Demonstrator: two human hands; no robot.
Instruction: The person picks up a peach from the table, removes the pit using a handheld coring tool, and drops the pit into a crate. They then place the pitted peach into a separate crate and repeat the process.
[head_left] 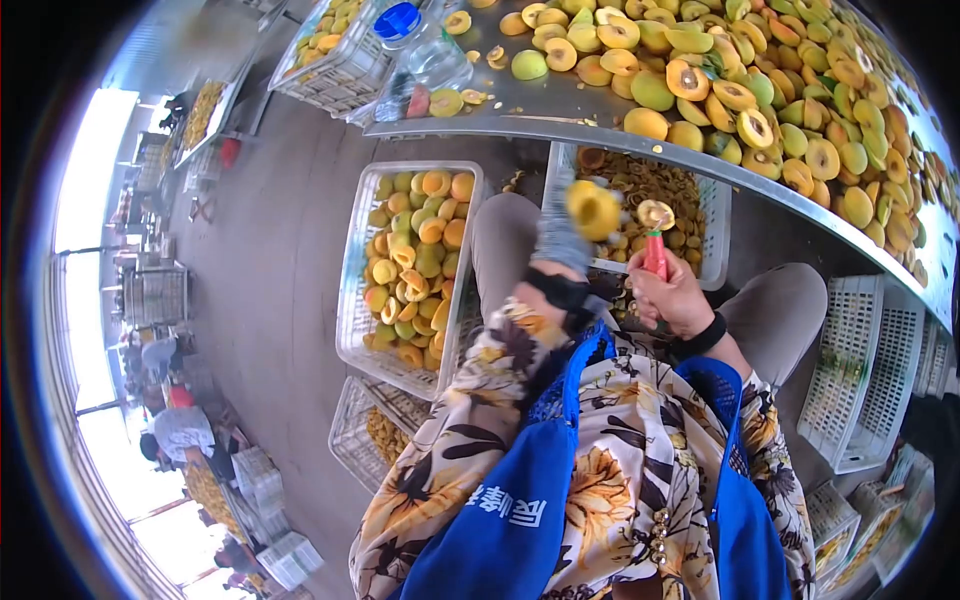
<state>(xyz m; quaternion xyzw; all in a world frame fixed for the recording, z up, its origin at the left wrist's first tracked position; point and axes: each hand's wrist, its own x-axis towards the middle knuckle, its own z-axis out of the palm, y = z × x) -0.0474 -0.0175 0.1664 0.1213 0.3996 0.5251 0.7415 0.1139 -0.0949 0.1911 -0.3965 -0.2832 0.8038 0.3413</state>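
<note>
My left hand (566,240), in a grey glove and blurred by motion, is closed on a yellow fruit piece (594,210). My bare right hand (677,298) grips the red handle (655,256) of a small tool, which points away from me. At its tip is a round pale-and-brown piece (655,214), perhaps a pit or cut fruit. Both hands are over a white crate (716,235) of brown pits or scraps, below the metal table edge. A heap of whole and halved fruit (740,95) covers much of the metal table (560,105).
Left of my knees stands a white crate (352,290) of fruit, with another crate (350,430) below it. A blue-capped jar (436,62) is on the table. Empty crates (845,390) stand at right. Another person (182,430) is far left.
</note>
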